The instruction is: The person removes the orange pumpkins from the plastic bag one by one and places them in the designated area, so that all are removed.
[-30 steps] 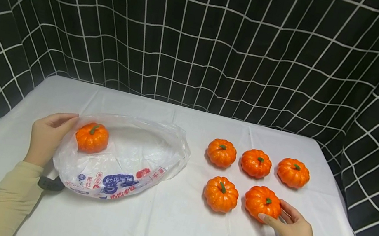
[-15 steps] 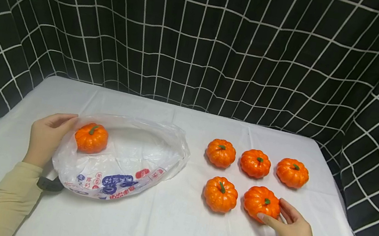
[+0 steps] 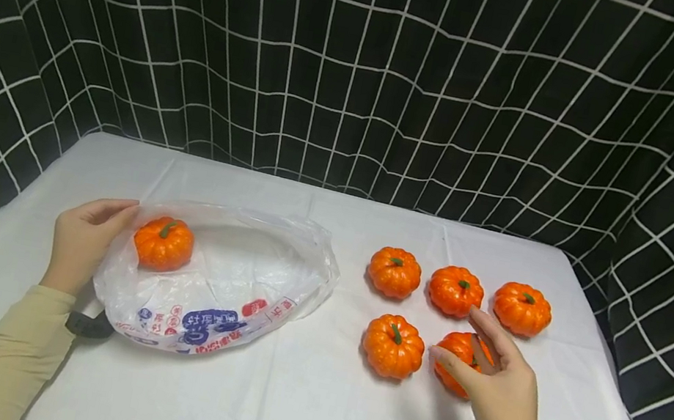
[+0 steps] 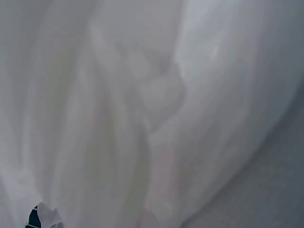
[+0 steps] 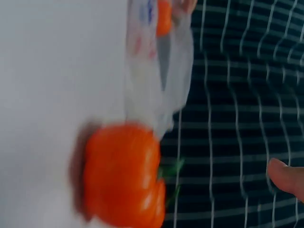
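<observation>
My left hand [image 3: 84, 238] pinches the left rim of a translucent white plastic bag [image 3: 242, 254] with blue and red print. The bag lies on its side with its mouth spread, and one small orange pumpkin [image 3: 162, 244] sits inside. Blurred whitish plastic [image 4: 95, 104] fills the left wrist view. My right hand [image 3: 507, 394] hovers over the front right pumpkin [image 3: 459, 344], thumb and fingers apart and holding nothing; it partly covers that pumpkin. In the right wrist view, a blurred pumpkin [image 5: 123, 175] shows below the bag, with a fingertip [image 5: 285, 176] at the right edge.
Just left of the right hand stands another pumpkin [image 3: 392, 347]. Behind is a row of three pumpkins: left [image 3: 394, 273], middle [image 3: 454, 290] and right [image 3: 522, 309]. A white cloth [image 3: 303, 412] covers the table, and a black curtain with white grid lines [image 3: 359, 80] encloses it.
My right hand has let go of the front right pumpkin and lifted up and slightly left, its fingers spreading. That pumpkin stays in about the same place. My left hand and the bag look unmoved.
</observation>
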The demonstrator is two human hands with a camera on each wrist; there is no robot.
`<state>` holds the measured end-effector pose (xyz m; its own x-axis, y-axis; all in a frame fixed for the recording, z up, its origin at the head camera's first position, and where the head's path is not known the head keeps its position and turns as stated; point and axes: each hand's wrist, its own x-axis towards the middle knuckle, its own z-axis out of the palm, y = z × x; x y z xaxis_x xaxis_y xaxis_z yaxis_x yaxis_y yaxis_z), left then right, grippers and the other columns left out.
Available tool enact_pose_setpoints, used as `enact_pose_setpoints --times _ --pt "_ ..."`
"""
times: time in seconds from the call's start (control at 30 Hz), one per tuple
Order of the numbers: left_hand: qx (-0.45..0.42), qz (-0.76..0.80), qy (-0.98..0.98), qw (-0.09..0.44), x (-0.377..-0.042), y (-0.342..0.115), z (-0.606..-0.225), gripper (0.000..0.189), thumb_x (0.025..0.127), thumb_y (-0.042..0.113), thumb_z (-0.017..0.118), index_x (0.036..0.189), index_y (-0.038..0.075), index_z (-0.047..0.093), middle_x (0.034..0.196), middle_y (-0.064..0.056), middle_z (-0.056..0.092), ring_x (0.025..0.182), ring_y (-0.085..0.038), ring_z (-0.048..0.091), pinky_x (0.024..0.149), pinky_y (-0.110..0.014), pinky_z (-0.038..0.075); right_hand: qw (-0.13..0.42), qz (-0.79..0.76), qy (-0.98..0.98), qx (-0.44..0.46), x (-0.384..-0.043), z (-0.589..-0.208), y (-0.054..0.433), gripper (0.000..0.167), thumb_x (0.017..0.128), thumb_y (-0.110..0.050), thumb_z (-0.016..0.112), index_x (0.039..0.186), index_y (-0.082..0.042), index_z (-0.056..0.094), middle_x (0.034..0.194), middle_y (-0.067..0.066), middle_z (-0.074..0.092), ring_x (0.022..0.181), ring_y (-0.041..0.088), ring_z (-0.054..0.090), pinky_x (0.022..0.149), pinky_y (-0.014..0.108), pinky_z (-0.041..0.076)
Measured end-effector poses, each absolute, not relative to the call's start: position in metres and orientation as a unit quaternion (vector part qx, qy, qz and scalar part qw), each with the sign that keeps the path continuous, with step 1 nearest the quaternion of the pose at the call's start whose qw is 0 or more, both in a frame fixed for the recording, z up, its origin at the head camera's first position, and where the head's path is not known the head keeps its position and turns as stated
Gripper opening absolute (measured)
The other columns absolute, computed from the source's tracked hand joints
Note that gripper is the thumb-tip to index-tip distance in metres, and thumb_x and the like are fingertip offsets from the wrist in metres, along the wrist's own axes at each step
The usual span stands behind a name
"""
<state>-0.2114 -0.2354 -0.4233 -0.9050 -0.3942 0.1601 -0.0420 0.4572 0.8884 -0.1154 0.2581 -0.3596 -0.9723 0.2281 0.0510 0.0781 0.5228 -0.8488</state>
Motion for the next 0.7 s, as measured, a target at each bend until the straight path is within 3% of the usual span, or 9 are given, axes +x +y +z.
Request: enact_pose_setpoints --times 0.07,0.33,0.7 --pt "0.13 -0.505 -0.835 0.176 -0.211 -0.236 -0.423 0.045 0.094 0.045 0.064 0.121 0.01 0.071 0.123 -0.007 0.07 0.113 -0.004 0.057 0.104 -0.028 0.051 0.073 0.504 -0.859 -0.053 -0.117 -0.357 0.244 0.077 0.078 -0.016 0.086 0.145 -0.007 0.049 0.15 0.012 0.051 0.138 0.032 0.048 0.093 0.004 0.043" --pt "0.125 -0.5 -0.838 0.179 -0.211 -0.235 -0.422 0.045 0.095 0.045 0.063 0.121 0.01 0.071 0.125 -0.01 0.069 0.11 -0.001 0.056 0.101 -0.023 0.051 0.026 0.542 -0.837 0.065 -0.137 -0.362 0.185 0.07 0.075 -0.008 0.086 0.137 -0.002 0.055 0.144 0.013 0.056 0.136 0.029 0.051 0.105 0.031 0.047" --pt "0.123 -0.504 -0.835 0.182 -0.211 -0.235 -0.423 0.045 0.095 0.045 0.063 0.121 0.009 0.071 0.126 -0.011 0.069 0.118 -0.013 0.059 0.103 -0.028 0.051 -0.02 0.569 -0.812 0.128 -0.169 -0.374 0.111 0.067 0.074 -0.005 0.085 0.135 0.001 0.057 0.141 0.015 0.058 0.135 0.03 0.053 0.107 0.039 0.047"
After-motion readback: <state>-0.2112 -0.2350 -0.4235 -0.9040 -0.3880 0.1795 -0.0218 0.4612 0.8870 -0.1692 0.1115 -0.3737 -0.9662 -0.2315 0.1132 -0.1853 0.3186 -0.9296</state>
